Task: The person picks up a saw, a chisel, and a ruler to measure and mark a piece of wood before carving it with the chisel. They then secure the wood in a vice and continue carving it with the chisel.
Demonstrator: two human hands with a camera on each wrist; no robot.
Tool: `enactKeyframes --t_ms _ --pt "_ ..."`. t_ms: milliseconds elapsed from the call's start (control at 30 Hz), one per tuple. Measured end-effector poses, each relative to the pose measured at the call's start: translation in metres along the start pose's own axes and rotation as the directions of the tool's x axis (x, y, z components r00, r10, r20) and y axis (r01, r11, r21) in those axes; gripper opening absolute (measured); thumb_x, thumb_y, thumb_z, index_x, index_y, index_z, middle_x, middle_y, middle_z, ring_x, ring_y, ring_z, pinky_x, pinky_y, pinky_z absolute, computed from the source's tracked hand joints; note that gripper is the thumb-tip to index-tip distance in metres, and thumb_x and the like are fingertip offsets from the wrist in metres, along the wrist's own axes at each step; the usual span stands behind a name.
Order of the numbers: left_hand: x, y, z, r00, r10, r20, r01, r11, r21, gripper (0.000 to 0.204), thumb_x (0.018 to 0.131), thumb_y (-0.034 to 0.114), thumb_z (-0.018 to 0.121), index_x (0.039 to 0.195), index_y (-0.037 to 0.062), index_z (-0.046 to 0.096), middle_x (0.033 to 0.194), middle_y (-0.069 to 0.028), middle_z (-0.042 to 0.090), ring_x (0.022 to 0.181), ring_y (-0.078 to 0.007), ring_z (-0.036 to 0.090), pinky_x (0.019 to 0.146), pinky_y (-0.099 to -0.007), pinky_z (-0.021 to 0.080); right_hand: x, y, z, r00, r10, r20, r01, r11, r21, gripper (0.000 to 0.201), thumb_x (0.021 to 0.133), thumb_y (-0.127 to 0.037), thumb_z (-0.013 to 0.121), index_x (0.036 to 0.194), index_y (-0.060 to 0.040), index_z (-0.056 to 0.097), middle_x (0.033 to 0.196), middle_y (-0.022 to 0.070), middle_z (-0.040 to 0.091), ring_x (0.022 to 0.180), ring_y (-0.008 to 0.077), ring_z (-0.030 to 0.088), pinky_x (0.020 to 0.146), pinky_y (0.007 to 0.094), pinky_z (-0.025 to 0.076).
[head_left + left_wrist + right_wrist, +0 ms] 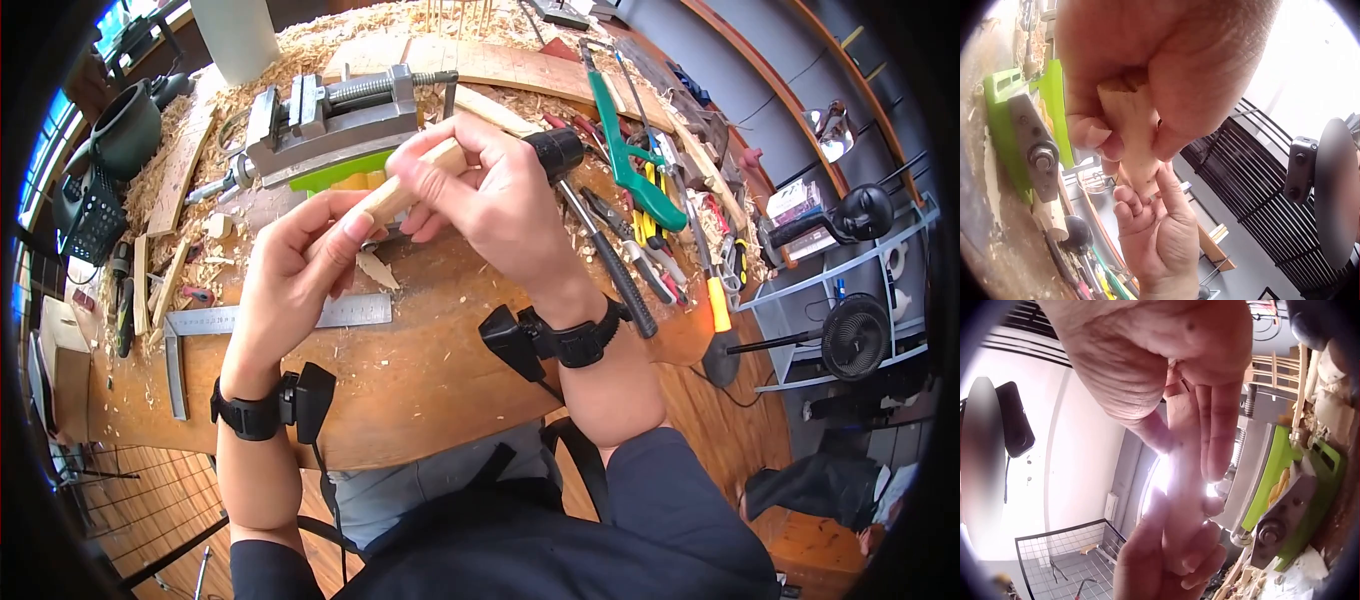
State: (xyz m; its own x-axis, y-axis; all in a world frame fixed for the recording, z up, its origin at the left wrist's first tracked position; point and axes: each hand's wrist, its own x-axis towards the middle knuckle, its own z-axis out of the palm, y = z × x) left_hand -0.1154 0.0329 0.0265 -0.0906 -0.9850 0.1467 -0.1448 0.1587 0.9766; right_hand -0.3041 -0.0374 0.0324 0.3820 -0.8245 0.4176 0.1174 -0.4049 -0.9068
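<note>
A pale wooden piece (398, 196) is held up in the air between both hands, in front of the metal vise (345, 112). The left hand (300, 275) pinches its lower end between thumb and fingers. Around the upper end, the right hand (490, 195) curls its thumb and fingers. In the left wrist view the wood (1135, 128) narrows in the middle and flares toward the near end. The right wrist view shows the wood (1184, 444) running between the two hands, partly covered by fingers.
On the table lie a steel square (350, 311), a black-handled hammer (618, 275), a green-framed saw (625, 170) and several hand tools at the right. Wood shavings and strips lie around the vise. A green part (1007, 134) stands beside it. Shelving and a fan (855, 337) are at the right.
</note>
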Motion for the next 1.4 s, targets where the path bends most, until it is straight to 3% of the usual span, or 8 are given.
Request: enactKeyframes --t_ms 67,167,267,467,667,833,1033,1400 --pt "0.0 0.001 -0.003 0.999 -0.031 0.036 0.031 1.0 -0.004 0.033 0.1 0.024 0.057 0.122 0.0004 0.062 0.082 0.0001 0.064 0.059 -0.0023 0.048 0.053 -0.0173 0.04 0.001 -0.004 -0.002 0.993 0.12 -0.015 -0.118 0.986 0.117 0.028 0.095 -0.021 0.062 0.099 0.0062 0.061 0.076 0.0126 0.068 0.058 0.0159 0.067 0.05 0.0248 0.054" --pt "0.001 0.001 -0.01 0.999 -0.034 0.017 0.035 0.999 -0.041 0.035 0.1 0.024 0.057 0.124 -0.0006 0.061 0.083 -0.0024 0.067 0.057 -0.0031 0.05 0.053 -0.0178 0.042 0.005 -0.007 -0.014 0.986 0.154 -0.067 -0.142 0.979 0.148 0.032 0.102 -0.023 0.05 0.113 0.0065 0.058 0.08 0.0151 0.066 0.061 0.0194 0.068 0.053 0.0273 0.057" --pt "0.002 0.001 -0.014 1.0 -0.031 0.004 0.031 0.999 0.034 0.035 0.1 0.023 0.057 0.123 -0.0016 0.062 0.084 -0.0032 0.067 0.057 -0.0036 0.051 0.052 -0.0183 0.043 0.006 -0.002 -0.019 0.988 0.134 -0.08 -0.117 0.975 0.187 0.036 0.103 -0.025 0.046 0.113 0.0079 0.058 0.079 0.0165 0.065 0.062 0.0199 0.068 0.052 0.0267 0.056" --pt "0.001 0.002 -0.016 0.998 0.015 -0.063 -0.013 0.999 0.03 0.031 0.095 0.018 0.064 0.12 -0.0013 0.064 0.084 -0.003 0.068 0.058 -0.002 0.052 0.052 -0.017 0.044 0.005 -0.006 -0.013 0.994 0.083 -0.074 -0.077 0.994 0.079 0.029 0.097 -0.024 0.06 0.104 0.005 0.06 0.083 0.0155 0.067 0.062 0.0183 0.068 0.053 0.0263 0.057" --pt "-0.004 0.007 -0.017 0.998 -0.003 -0.06 0.008 0.997 0.083 0.036 0.087 0.009 0.073 0.12 -0.0007 0.064 0.083 -0.0021 0.067 0.061 -0.0021 0.054 0.055 -0.0179 0.046 0.005 -0.004 -0.019 0.993 0.095 -0.071 -0.078 0.973 0.216 0.035 0.101 -0.025 0.052 0.111 0.008 0.058 0.082 0.0172 0.066 0.062 0.0204 0.068 0.054 0.0278 0.058" --pt "-0.005 0.001 -0.026 0.989 0.089 -0.119 -0.091 0.996 -0.006 0.035 0.084 0.005 0.075 0.115 -0.0046 0.065 0.084 -0.0025 0.068 0.064 -0.0036 0.057 0.056 -0.0191 0.047 0.004 -0.004 -0.02 0.993 0.108 -0.051 -0.09 0.957 0.274 0.039 0.102 -0.025 0.049 0.116 0.0103 0.056 0.083 0.0173 0.065 0.063 0.0216 0.069 0.055 0.0286 0.059" --pt "-0.005 0.005 -0.025 0.985 0.107 -0.134 -0.101 0.994 0.046 0.037 0.081 0.007 0.078 0.114 -0.0051 0.066 0.086 -0.0027 0.068 0.065 -0.0034 0.056 0.056 -0.019 0.046 0.005 -0.006 -0.016 0.997 0.049 -0.052 -0.041 0.989 0.139 0.041 0.101 -0.024 0.052 0.122 0.0119 0.054 0.093 0.0191 0.066 0.065 0.0221 0.069 0.056 0.0282 0.06" --pt "-0.005 0.001 -0.027 0.985 0.103 -0.136 -0.099 0.995 0.032 0.039 0.08 0.008 0.08 0.114 -0.0053 0.066 0.084 -0.0013 0.066 0.063 -0.003 0.054 0.056 -0.019 0.045 0.005 -0.001 -0.017 0.996 0.055 -0.067 -0.037 0.968 0.248 0.042 0.103 -0.023 0.046 0.124 0.0126 0.052 0.097 0.021 0.067 0.068 0.0243 0.07 0.058 0.0297 0.06"
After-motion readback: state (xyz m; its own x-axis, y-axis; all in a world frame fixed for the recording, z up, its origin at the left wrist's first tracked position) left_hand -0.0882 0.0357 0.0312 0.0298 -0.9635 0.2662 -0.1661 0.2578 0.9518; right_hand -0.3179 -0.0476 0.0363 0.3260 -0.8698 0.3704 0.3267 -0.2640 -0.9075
